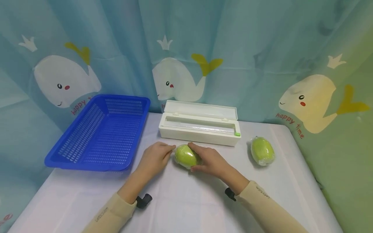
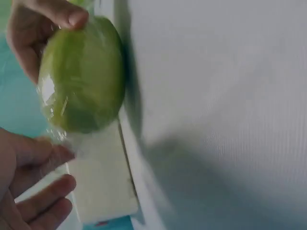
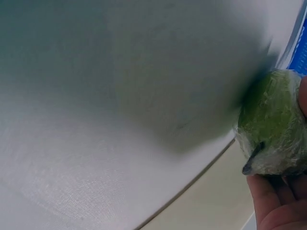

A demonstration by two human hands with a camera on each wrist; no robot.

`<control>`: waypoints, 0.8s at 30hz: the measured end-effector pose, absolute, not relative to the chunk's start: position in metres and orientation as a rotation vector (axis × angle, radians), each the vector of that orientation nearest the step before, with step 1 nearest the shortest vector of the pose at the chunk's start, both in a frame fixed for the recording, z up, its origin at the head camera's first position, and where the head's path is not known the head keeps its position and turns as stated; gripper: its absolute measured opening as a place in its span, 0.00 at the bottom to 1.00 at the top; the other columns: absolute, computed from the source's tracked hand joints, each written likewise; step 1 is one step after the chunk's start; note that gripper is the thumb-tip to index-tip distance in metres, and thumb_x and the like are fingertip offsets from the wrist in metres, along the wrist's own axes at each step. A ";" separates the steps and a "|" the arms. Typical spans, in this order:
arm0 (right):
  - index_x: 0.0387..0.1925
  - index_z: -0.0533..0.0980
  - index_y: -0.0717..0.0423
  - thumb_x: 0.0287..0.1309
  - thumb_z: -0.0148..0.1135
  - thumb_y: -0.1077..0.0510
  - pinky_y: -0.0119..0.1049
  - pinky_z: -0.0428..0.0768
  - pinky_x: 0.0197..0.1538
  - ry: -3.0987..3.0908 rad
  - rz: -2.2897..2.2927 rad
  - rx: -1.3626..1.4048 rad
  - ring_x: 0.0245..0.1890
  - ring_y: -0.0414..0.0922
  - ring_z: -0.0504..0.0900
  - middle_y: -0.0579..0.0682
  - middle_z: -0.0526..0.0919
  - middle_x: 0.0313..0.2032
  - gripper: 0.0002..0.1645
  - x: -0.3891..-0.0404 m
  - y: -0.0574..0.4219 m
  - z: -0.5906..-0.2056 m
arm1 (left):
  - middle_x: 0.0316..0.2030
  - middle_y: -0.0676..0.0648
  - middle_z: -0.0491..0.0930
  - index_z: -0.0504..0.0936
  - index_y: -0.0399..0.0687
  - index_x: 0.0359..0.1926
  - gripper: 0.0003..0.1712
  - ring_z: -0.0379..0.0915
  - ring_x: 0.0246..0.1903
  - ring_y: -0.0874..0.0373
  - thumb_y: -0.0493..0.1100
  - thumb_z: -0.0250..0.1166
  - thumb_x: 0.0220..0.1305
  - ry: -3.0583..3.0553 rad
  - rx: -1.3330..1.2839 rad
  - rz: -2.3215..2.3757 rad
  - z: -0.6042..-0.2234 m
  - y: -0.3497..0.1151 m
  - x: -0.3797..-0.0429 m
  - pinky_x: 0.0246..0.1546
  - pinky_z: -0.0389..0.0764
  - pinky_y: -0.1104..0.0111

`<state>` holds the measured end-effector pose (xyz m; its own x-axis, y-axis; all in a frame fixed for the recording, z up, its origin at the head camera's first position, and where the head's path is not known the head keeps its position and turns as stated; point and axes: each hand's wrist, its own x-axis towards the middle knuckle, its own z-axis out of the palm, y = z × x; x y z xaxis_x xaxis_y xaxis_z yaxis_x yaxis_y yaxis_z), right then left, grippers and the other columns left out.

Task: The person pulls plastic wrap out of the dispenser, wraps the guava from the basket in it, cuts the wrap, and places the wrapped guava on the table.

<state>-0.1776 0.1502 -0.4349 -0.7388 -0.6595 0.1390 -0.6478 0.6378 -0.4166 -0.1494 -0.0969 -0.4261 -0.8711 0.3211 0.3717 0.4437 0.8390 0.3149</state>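
Note:
A green oval fruit [image 1: 186,156] in clear cling film is held low over the table, in front of the white box. My right hand [image 1: 210,160] grips its right end, thumb on the near side and fingers on the far side. At the other end, my left hand [image 1: 155,157] pinches a loose end of the cling film [image 2: 72,140] between thumb and index finger, its other fingers loosely bent. The right wrist view shows a dark stem [image 3: 253,158] and crinkled film at the end by the right hand.
A white cling film box [image 1: 199,135] with its lid raised and a roll inside stands behind the hands. To the left is a blue perforated basket [image 1: 140,129]. Another wrapped green fruit [image 1: 262,151] lies at the right. A whale-print curtain [image 1: 247,38] hangs behind the table.

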 end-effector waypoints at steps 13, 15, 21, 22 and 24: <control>0.68 0.68 0.54 0.41 0.82 0.48 0.47 0.83 0.47 2.956 -0.725 -1.061 0.44 0.50 0.86 0.56 0.85 0.52 0.52 -0.174 0.140 -0.439 | 0.75 0.28 0.44 0.46 0.29 0.75 0.45 0.52 0.71 0.35 0.45 0.59 0.70 -2.772 -0.321 -1.383 -0.451 -0.044 -0.107 0.70 0.59 0.45; 0.68 0.68 0.53 0.41 0.82 0.49 0.47 0.83 0.48 2.969 -0.714 -1.056 0.45 0.51 0.86 0.56 0.85 0.53 0.51 -0.174 0.140 -0.439 | 0.77 0.31 0.31 0.37 0.32 0.77 0.49 0.40 0.74 0.36 0.50 0.57 0.73 -2.815 -0.309 -1.550 -0.452 -0.042 -0.106 0.72 0.50 0.42; 0.68 0.68 0.52 0.40 0.82 0.46 0.48 0.83 0.50 2.958 -0.713 -1.016 0.47 0.52 0.86 0.55 0.83 0.56 0.54 -0.173 0.141 -0.441 | 0.78 0.34 0.39 0.49 0.38 0.78 0.38 0.35 0.76 0.35 0.49 0.51 0.76 -2.712 -0.105 -1.824 -0.438 -0.058 -0.115 0.72 0.42 0.37; 0.69 0.67 0.52 0.39 0.82 0.45 0.48 0.82 0.51 2.950 -0.724 -1.013 0.48 0.52 0.85 0.55 0.83 0.57 0.54 -0.173 0.141 -0.441 | 0.77 0.34 0.45 0.53 0.39 0.77 0.35 0.40 0.76 0.35 0.48 0.50 0.77 -2.650 -0.034 -1.862 -0.436 -0.061 -0.119 0.72 0.44 0.38; 0.69 0.67 0.52 0.39 0.82 0.45 0.48 0.82 0.54 2.938 -0.741 -1.013 0.50 0.53 0.85 0.56 0.81 0.59 0.55 -0.172 0.141 -0.441 | 0.74 0.36 0.53 0.60 0.42 0.74 0.30 0.46 0.74 0.36 0.48 0.47 0.78 -2.518 0.120 -1.972 -0.435 -0.065 -0.128 0.72 0.48 0.39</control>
<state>-0.1719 0.1407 -0.4409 -0.7975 -0.5704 0.1964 -0.5953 0.6914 -0.4093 -0.1281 -0.0652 -0.4352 -0.9955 -0.0229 -0.0925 -0.0953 0.2386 0.9664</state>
